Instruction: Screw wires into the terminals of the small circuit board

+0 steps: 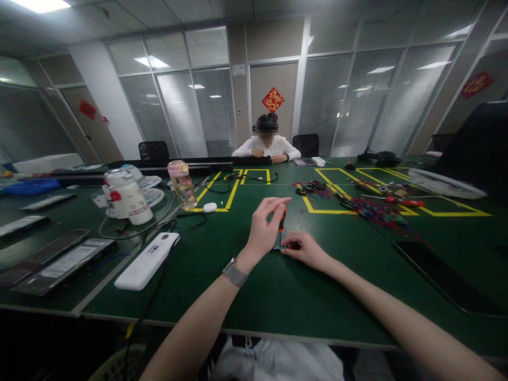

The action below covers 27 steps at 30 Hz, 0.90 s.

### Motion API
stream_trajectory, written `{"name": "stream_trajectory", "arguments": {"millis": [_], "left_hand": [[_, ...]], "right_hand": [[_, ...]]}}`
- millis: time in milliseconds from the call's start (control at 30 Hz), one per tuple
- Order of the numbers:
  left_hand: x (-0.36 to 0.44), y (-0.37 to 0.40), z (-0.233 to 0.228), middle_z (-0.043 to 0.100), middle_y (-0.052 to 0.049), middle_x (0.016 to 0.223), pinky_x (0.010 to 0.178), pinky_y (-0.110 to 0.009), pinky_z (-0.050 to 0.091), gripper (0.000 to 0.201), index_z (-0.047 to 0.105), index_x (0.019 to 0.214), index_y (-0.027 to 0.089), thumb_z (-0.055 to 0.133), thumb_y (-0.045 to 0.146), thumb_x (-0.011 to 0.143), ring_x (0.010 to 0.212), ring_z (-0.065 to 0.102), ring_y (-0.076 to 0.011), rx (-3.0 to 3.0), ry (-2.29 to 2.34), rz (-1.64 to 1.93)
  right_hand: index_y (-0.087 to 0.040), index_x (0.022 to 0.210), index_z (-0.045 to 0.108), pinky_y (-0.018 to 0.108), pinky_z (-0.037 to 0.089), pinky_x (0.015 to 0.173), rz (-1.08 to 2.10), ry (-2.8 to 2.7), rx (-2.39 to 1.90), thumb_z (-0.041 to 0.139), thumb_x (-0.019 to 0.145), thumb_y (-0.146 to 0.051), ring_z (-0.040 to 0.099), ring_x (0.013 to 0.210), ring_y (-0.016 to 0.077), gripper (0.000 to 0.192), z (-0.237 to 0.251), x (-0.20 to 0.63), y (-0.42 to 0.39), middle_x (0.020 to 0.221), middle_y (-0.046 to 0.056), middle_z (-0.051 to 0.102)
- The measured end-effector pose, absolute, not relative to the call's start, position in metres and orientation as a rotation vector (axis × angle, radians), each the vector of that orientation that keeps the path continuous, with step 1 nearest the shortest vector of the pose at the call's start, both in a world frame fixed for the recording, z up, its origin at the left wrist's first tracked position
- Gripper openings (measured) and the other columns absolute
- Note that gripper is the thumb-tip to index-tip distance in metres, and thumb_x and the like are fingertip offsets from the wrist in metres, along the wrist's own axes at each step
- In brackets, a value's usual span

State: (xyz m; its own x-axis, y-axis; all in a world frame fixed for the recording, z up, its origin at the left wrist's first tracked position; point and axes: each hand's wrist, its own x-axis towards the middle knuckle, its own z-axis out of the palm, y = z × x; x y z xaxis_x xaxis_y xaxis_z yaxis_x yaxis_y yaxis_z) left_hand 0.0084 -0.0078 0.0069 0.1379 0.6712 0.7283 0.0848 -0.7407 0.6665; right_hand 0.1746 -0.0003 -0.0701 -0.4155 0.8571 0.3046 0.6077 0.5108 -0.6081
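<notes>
My left hand (pixel 262 226) is closed around the upper handle of a small orange-and-black screwdriver (pixel 282 224). The screwdriver stands nearly upright, its thin shaft pointing down at a little green circuit board (pixel 278 247) on the table. From the right, my right hand (pixel 304 248) pinches the edge of that board between thumb and fingers. Something dark and red lies under its curled fingers, too small to name. Where the tip meets the board is too fine to make out.
The green table (pixel 262 301) bears a white power bank (pixel 146 262), bottles and cables on the left. To the right are tangled wires (pixel 377 214), a red-handled screwdriver (pixel 410 202) and a dark phone-like slab (pixel 444 275). Across the table sits a person (pixel 265 143).
</notes>
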Motion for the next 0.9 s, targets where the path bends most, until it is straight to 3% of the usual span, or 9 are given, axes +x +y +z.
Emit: {"name": "stream_trajectory", "arguments": {"millis": [67, 167, 300, 400, 533, 700, 800, 900], "left_hand": [[0.0093, -0.006, 0.0076, 0.066, -0.009, 0.115, 0.089, -0.03, 0.049, 0.028, 0.067, 0.111, 0.018, 0.048, 0.028, 0.093, 0.106, 0.061, -0.0193, 1.82, 0.608, 1.54], [0.0087, -0.0025, 0.0089, 0.069, -0.011, 0.109, 0.083, -0.033, 0.053, 0.03, 0.066, 0.112, 0.015, 0.055, 0.03, 0.089, 0.096, 0.067, -0.0209, 1.62, 0.541, 1.432], [0.0055, -0.0021, 0.0102, 0.067, -0.005, 0.085, 0.067, -0.025, 0.051, 0.017, 0.071, 0.092, 0.015, 0.067, 0.026, 0.08, 0.072, 0.063, -0.0132, 1.728, 0.696, 1.559], [0.0037, -0.0047, 0.0089, 0.057, -0.001, 0.079, 0.064, -0.022, 0.047, 0.009, 0.071, 0.08, 0.017, 0.07, 0.025, 0.079, 0.071, 0.056, -0.0112, 1.922, 0.863, 1.741], [0.0034, -0.0081, 0.0065, 0.057, -0.003, 0.086, 0.073, -0.024, 0.048, 0.019, 0.07, 0.101, 0.02, 0.055, 0.027, 0.091, 0.079, 0.056, -0.0128, 2.069, 0.87, 1.71], [0.0058, -0.0081, 0.007, 0.06, -0.009, 0.117, 0.088, -0.03, 0.05, 0.034, 0.055, 0.127, 0.02, 0.039, 0.022, 0.097, 0.103, 0.061, -0.0173, 1.943, 0.572, 1.443], [0.0058, -0.0067, 0.0084, 0.063, -0.008, 0.106, 0.078, -0.027, 0.053, 0.03, 0.061, 0.12, 0.019, 0.047, 0.023, 0.094, 0.09, 0.064, -0.0156, 1.901, 0.552, 1.356], [0.0043, -0.0052, 0.0089, 0.059, -0.003, 0.09, 0.068, -0.022, 0.051, 0.019, 0.07, 0.101, 0.02, 0.065, 0.024, 0.083, 0.079, 0.06, -0.0127, 1.975, 0.721, 1.5]], "right_hand": [[-0.017, 0.088, 0.074, 0.028, 0.043, 0.066, 0.545, -2.163, -1.183, 0.068, 0.078, -0.026, 0.056, 0.072, 0.0168, 0.014, -0.0708, 0.1745, 0.0, 0.075, 0.003, 0.061], [-0.018, 0.087, 0.074, 0.028, 0.043, 0.067, 0.539, -2.161, -1.178, 0.068, 0.078, -0.027, 0.056, 0.072, 0.0172, 0.014, -0.0715, 0.1748, 0.0002, 0.075, 0.003, 0.061], [-0.018, 0.086, 0.074, 0.029, 0.043, 0.068, 0.544, -2.161, -1.178, 0.068, 0.078, -0.028, 0.056, 0.073, 0.0178, 0.014, -0.0714, 0.1754, 0.0, 0.074, 0.003, 0.061], [-0.019, 0.087, 0.074, 0.028, 0.043, 0.068, 0.541, -2.165, -1.179, 0.067, 0.078, -0.028, 0.056, 0.073, 0.0175, 0.014, -0.0703, 0.1753, -0.0006, 0.074, 0.003, 0.06], [-0.018, 0.086, 0.074, 0.028, 0.043, 0.067, 0.544, -2.157, -1.191, 0.068, 0.078, -0.027, 0.056, 0.071, 0.0166, 0.014, -0.0685, 0.1739, -0.0016, 0.074, 0.003, 0.06], [-0.017, 0.087, 0.074, 0.028, 0.043, 0.066, 0.563, -2.148, -1.198, 0.068, 0.077, -0.026, 0.056, 0.069, 0.0163, 0.014, -0.0687, 0.1732, -0.0014, 0.075, 0.003, 0.061], [-0.017, 0.087, 0.074, 0.028, 0.044, 0.067, 0.574, -2.141, -1.196, 0.068, 0.077, -0.026, 0.056, 0.07, 0.0167, 0.015, -0.0699, 0.1738, -0.001, 0.077, 0.004, 0.061], [-0.017, 0.087, 0.074, 0.028, 0.043, 0.067, 0.574, -2.139, -1.194, 0.068, 0.077, -0.026, 0.056, 0.07, 0.0169, 0.015, -0.0704, 0.174, -0.0011, 0.075, 0.003, 0.061]]}}
